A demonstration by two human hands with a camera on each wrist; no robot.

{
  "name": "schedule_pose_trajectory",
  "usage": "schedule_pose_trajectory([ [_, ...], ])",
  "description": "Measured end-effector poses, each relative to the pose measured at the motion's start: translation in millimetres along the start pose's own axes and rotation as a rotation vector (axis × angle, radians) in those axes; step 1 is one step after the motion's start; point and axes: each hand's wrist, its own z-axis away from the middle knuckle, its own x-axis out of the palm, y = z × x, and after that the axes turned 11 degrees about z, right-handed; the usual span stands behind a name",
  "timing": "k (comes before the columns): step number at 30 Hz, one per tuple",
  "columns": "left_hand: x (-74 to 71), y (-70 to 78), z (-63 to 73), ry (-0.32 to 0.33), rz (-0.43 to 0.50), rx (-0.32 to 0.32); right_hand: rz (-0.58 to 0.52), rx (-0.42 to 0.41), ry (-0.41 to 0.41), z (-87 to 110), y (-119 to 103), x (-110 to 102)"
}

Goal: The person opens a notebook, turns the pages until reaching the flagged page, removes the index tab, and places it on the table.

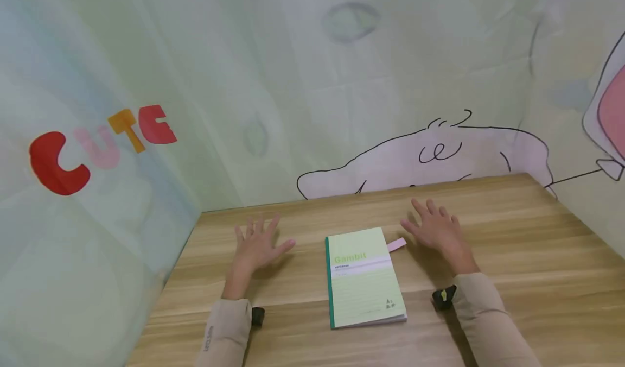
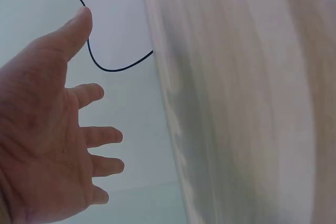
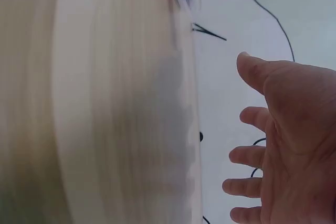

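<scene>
A pale green notebook [image 1: 363,285] with a teal spine and the word "Gambit" on its cover lies closed on the wooden table. From its right edge a pink paper strip [image 1: 397,244] sticks out. My left hand [image 1: 257,250] is to the left of the notebook, palm down with the fingers spread, holding nothing. On the other side, my right hand [image 1: 436,231] hovers near the pink strip, fingers apart and nothing in its grasp. Both wrist views show a bare palm, the left hand [image 2: 42,124] and the right hand [image 3: 299,140], each beside the table surface.
The wooden table [image 1: 293,220] reaches back to a fabric backdrop [image 1: 273,84] with cartoon drawings. Red, pink and orange letters [image 1: 128,125] spell "CUTE" at the left. Dark wrist devices [image 1: 444,297] sit at both cuffs.
</scene>
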Motion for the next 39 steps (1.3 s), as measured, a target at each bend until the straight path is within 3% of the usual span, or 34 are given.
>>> schedule_pose_trajectory([
  [9, 6.8, 8.3, -3.1, 0.001, 0.029, 0.046, 0.001, -0.06, 0.041, -3.4, -15, 1],
  [14, 4.3, 14.7, -2.3, -0.011, 0.052, 0.081, -0.031, -0.08, 0.011, -4.5, -26, -4],
  [19, 5.5, 21.3, -2.2, -0.057, 0.089, 0.101, -0.082, -0.098, -0.02, -7.0, -33, -2],
  [27, 18.7, 32.7, -2.8, -0.157, 0.16, 0.159, -0.168, -0.127, -0.047, -2.6, -34, 7],
  [39, 29.7, 54.1, -8.1, -0.252, 0.227, 0.146, -0.376, -0.127, -0.138, 1.9, -41, 9],
])
